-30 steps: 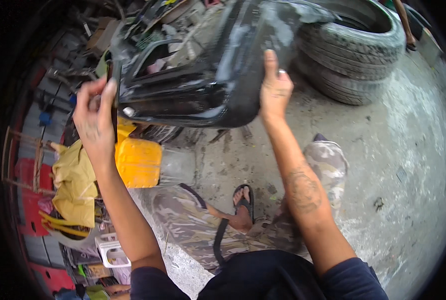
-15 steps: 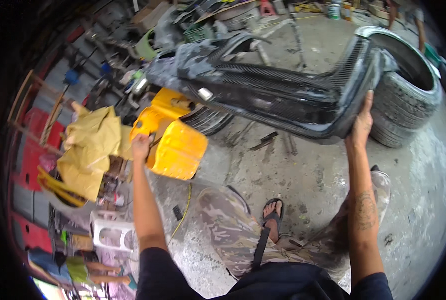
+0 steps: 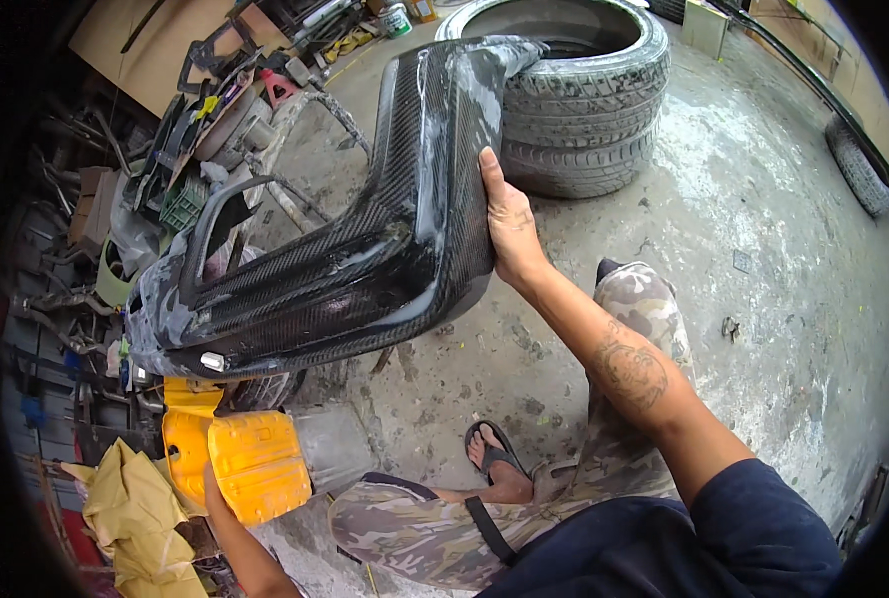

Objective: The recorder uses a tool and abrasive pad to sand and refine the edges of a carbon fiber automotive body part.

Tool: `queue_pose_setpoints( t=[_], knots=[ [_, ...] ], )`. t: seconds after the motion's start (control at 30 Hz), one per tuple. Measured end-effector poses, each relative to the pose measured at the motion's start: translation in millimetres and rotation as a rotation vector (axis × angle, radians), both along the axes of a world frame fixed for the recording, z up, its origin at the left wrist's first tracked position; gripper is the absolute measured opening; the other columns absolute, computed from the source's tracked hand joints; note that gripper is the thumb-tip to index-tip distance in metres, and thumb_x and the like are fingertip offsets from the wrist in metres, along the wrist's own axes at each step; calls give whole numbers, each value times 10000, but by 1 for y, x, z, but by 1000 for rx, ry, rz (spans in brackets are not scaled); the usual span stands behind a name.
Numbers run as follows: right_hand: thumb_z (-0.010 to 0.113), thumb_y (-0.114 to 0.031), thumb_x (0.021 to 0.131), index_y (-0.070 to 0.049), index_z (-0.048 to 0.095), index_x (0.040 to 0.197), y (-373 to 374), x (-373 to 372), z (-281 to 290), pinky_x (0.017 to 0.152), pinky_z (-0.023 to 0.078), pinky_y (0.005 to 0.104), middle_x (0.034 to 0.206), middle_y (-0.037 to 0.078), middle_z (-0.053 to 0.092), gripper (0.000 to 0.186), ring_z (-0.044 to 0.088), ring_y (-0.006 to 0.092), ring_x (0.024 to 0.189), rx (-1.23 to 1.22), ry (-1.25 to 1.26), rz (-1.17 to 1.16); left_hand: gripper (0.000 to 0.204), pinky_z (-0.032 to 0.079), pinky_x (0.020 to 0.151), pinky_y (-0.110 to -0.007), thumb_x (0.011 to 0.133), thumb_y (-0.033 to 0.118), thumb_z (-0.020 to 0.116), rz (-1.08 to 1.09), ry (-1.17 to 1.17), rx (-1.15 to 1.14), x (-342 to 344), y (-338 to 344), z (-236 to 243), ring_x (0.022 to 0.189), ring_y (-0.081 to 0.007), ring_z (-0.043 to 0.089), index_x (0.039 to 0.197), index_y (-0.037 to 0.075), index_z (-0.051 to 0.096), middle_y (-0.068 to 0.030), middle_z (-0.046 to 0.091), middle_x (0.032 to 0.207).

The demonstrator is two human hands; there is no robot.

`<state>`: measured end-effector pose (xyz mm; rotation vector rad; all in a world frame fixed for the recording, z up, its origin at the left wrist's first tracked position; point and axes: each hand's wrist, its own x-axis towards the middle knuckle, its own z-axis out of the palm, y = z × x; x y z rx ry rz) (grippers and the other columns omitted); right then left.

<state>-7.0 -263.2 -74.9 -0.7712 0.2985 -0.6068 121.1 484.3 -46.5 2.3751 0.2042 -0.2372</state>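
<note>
The right hand (image 3: 511,227), half closed, grips the carbon-fibre panel (image 3: 295,289); the left hand (image 3: 213,488), mostly hidden at the yellow jerrycan (image 3: 262,463), can't be read. Left of the right hand, the panel's long axis runs leftward, its shorter arm pointing away.

The panel (image 3: 364,254) is black with a fine woven pattern and whitish-grey smears. The container (image 3: 260,468) is yellow-orange, the crumpled sheet (image 3: 137,510) dull tan. The tyres (image 3: 586,115) are grey-black. Brown, tan and grey camouflage covers the trousers (image 3: 409,533); the shirt (image 3: 614,553) is navy, the floor (image 3: 793,289) grey with white blotches.
</note>
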Motion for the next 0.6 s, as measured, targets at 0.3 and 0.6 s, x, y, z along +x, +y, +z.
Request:
queue_pose_setpoints(
  t=[0.3,0.6],
  knots=[
    [613,-664,973,53,688,1179,-7,3,-13,892,530,287,1101,77,730,750,670,128,952,14,-6,69,136,489,789,-304,946,43,696,-384,-579,183,-99,-267,132,883,-150,614,1055,1,627,-57,671,955],
    [716,-709,880,26,653,845,1,9,-12,687,487,283,787,44,630,738,558,115,732,-22,30,-55,191,531,764,-339,959,38,710,-350,-742,436,-167,-396,98,888,-168,641,1129,-31,660,-104,685,1015]
  ],
)
